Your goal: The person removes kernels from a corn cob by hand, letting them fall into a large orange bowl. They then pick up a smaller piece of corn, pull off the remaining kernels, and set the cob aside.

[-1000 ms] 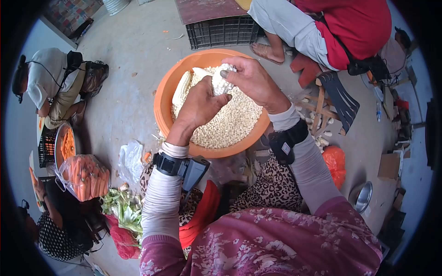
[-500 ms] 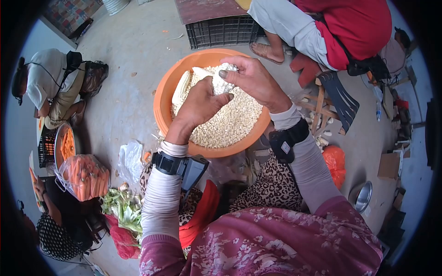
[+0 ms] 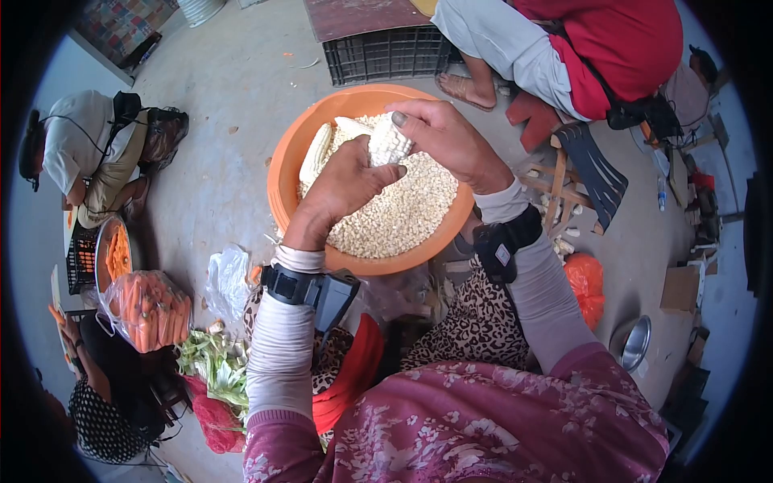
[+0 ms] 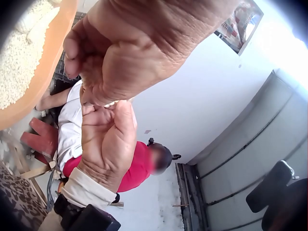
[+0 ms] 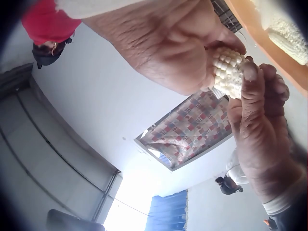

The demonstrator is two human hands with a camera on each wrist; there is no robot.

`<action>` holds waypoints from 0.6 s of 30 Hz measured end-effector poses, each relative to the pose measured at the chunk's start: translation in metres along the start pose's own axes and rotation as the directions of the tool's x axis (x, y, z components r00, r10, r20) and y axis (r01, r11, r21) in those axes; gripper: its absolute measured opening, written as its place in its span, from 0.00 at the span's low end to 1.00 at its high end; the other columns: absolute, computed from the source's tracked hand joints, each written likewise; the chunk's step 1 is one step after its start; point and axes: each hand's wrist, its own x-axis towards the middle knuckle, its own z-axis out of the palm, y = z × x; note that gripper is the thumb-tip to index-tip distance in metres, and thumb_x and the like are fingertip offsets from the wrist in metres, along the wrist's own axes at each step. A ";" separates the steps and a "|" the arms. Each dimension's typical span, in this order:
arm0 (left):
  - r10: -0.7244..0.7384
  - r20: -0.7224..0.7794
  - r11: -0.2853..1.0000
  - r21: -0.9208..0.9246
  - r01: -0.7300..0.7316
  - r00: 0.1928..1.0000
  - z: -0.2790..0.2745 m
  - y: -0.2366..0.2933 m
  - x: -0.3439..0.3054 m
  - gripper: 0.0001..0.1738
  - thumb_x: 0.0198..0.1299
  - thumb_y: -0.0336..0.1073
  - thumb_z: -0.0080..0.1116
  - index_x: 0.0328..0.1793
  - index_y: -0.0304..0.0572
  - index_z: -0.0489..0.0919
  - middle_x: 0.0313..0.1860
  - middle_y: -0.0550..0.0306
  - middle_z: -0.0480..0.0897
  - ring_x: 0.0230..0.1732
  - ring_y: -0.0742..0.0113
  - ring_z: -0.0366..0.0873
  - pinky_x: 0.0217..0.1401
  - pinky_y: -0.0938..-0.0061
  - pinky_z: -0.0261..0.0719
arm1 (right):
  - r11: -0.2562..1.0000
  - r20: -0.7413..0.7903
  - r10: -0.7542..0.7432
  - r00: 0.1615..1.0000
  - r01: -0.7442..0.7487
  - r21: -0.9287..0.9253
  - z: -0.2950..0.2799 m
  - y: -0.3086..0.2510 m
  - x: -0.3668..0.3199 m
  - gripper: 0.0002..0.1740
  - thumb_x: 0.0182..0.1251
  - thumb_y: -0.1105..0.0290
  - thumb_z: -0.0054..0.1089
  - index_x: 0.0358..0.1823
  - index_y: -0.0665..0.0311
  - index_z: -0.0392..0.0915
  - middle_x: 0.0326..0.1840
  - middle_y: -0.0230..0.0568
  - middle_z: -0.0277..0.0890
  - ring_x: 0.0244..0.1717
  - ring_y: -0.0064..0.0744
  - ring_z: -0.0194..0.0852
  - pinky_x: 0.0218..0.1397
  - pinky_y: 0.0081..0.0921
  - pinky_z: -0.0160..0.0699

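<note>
Both hands hold one white corn cob (image 3: 390, 142) over an orange basin (image 3: 283, 193) of loose kernels (image 3: 386, 217). The left hand (image 3: 348, 181) curls round the cob's left side, thumb pointing right. From the right, the right hand (image 3: 451, 141) grips it with the thumb on top. In the right wrist view, rows of kernels show on the cob (image 5: 229, 72) between the right hand (image 5: 163, 43) and the left hand (image 5: 260, 120). The left wrist view hides most of the cob behind the left hand (image 4: 139, 43) and right hand (image 4: 108, 144). Another cob (image 3: 316, 154) lies at the basin's left side.
A black crate (image 3: 386, 56) stands beyond the basin. One person in red (image 3: 620, 48) sits at the upper right, another in white (image 3: 80, 137) at the left. Bagged carrots (image 3: 149, 310), husks (image 3: 217, 366), a wooden stool (image 3: 564, 189) and a metal bowl (image 3: 636, 344) are around.
The cob has turned in the hands, so plump kernel rows now face up. The right thumb has shifted slightly up and right on it. The left hand stays nearly in place.
</note>
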 end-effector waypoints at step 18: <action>0.063 0.024 0.998 0.013 -0.063 0.998 0.001 -0.014 0.004 0.22 0.53 0.42 0.66 0.39 0.29 0.73 0.28 0.50 0.77 0.32 0.65 0.75 0.37 0.70 0.73 | 0.993 0.072 0.088 0.994 -0.093 0.075 -0.004 -0.002 -0.006 0.21 0.62 0.70 0.56 0.50 0.81 0.72 0.39 0.43 0.77 0.36 0.21 0.74 0.37 0.19 0.73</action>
